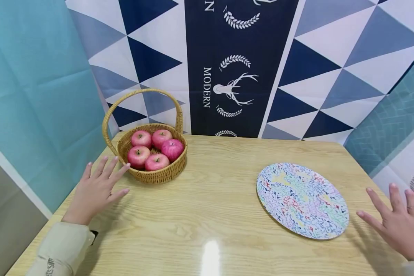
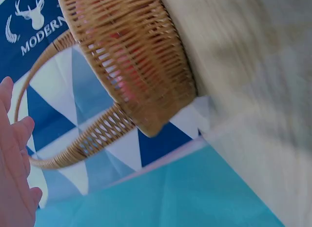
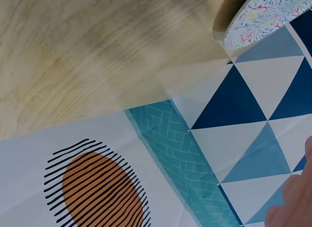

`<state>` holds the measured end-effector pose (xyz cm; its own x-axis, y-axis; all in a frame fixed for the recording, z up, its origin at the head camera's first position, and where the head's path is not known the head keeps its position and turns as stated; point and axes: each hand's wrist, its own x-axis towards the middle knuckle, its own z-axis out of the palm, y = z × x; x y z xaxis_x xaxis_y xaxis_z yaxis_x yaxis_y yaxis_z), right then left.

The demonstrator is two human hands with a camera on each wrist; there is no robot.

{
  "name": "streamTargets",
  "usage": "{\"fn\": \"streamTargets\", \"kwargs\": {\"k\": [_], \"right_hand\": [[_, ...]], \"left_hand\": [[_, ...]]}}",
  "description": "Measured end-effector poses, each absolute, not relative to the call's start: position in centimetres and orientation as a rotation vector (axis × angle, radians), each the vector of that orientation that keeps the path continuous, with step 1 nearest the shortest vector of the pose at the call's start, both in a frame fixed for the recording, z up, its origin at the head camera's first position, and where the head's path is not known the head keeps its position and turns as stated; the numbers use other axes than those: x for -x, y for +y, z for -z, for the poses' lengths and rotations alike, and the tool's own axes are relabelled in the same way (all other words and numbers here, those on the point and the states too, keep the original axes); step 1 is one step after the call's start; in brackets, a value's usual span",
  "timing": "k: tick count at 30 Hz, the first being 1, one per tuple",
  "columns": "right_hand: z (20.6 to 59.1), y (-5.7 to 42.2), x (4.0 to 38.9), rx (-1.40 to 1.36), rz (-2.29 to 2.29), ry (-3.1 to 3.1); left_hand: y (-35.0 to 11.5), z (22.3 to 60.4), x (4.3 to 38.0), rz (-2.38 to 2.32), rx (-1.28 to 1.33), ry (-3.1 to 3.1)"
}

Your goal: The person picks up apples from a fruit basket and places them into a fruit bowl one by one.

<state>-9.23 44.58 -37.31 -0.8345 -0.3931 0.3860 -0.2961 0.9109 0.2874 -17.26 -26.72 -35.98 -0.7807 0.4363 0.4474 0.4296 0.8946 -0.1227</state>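
Observation:
A wicker basket (image 1: 162, 175) with a tall arched handle stands at the back left of the table, several pink-red apples (image 1: 138, 156) inside it. My left hand (image 1: 96, 191) is nearest to it, fingers spread, just in front of its left side and holding nothing. The left wrist view shows the basket's woven side (image 2: 141, 56) and part of that hand (image 2: 14, 163). On the right lies an oval board (image 1: 301, 201) with a multicoloured squiggle pattern. My right hand (image 1: 396, 222), fingers spread and holding nothing, is to the right of this board, apart from it.
The light wooden table (image 1: 200, 214) reaches back to a wall cloth (image 1: 234, 76) printed with triangles and deer heads. A teal cloth (image 1: 38, 96) hangs along the left side. Beyond the right edge is a white cloth with a striped orange circle (image 3: 102, 188).

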Motion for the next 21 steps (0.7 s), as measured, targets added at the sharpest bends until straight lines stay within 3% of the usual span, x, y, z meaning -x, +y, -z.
{"fn": "streamTargets", "kwargs": {"k": [7, 21], "right_hand": [[36.7, 43.4, 9.3, 0.029, 0.089, -2.828], [36.6, 41.6, 9.8, -0.208, -0.028, -2.665]], "left_hand": [[-25.1, 34.6, 18.1, -0.033, 0.667, -2.624], [-22.0, 35.6, 18.6, 0.088, 0.689, -2.641]]}}
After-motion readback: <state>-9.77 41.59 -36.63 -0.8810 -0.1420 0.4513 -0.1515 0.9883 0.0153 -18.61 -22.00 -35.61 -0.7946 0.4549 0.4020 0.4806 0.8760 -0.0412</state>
